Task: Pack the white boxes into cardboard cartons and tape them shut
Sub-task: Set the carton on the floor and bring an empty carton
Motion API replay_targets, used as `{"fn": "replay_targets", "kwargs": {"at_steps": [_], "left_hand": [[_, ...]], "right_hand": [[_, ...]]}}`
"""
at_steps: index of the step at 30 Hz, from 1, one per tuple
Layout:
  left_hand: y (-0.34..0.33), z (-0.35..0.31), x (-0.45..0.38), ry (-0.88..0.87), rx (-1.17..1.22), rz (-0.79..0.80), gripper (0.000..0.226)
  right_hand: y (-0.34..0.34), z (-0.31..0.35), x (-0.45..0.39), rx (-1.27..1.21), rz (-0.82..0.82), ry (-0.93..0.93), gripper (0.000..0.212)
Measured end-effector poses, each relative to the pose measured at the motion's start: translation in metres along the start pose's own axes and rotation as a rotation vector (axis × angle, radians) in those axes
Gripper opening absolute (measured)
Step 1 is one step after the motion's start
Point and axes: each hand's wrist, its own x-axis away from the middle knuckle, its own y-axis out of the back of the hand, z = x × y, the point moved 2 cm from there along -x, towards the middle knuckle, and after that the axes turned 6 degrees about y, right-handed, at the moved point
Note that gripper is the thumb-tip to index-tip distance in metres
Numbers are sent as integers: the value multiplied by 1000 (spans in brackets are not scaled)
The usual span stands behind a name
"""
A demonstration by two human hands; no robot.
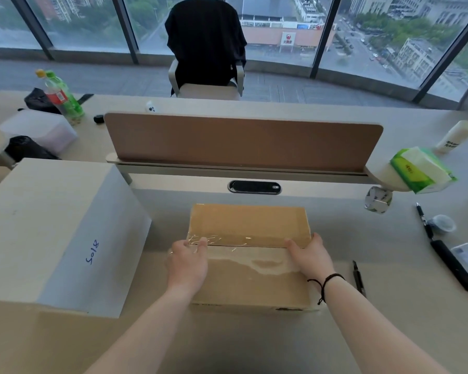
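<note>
A brown cardboard carton [249,225] lies closed on the desk right in front of me, with clear tape [254,245] across the seam of its top flaps. My left hand [187,261] rests on the carton's left end, fingers straight and pressing the tape down. On the right end, my right hand [310,256] lies flat, its fingers touching the seam. A large white box [52,233] marked "8105" in blue stands to the left of the carton.
A brown desk divider [243,141] stands behind the carton. To the right lie a black pen [359,278], a long black tool [451,265], a tape roll [378,198], a small cup [442,224] and a green tissue pack [422,170]. Bottles [62,97] and black bags sit far left.
</note>
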Motion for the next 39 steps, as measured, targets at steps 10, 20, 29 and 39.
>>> {"fn": "replay_targets", "kwargs": {"at_steps": [10, 20, 29, 39], "left_hand": [[24, -26, -3, 18, 102, -22, 32], [46, -35, -8, -56, -64, 292, 39], [47, -41, 7, -155, -332, 511, 37], [30, -18, 26, -281, -627, 624, 37]], "right_hand": [[23, 29, 16, 48, -39, 122, 73], [45, 43, 29, 81, 39, 174, 33], [52, 42, 42, 33, 75, 142, 56], [19, 42, 82, 553, 311, 279, 69]]}}
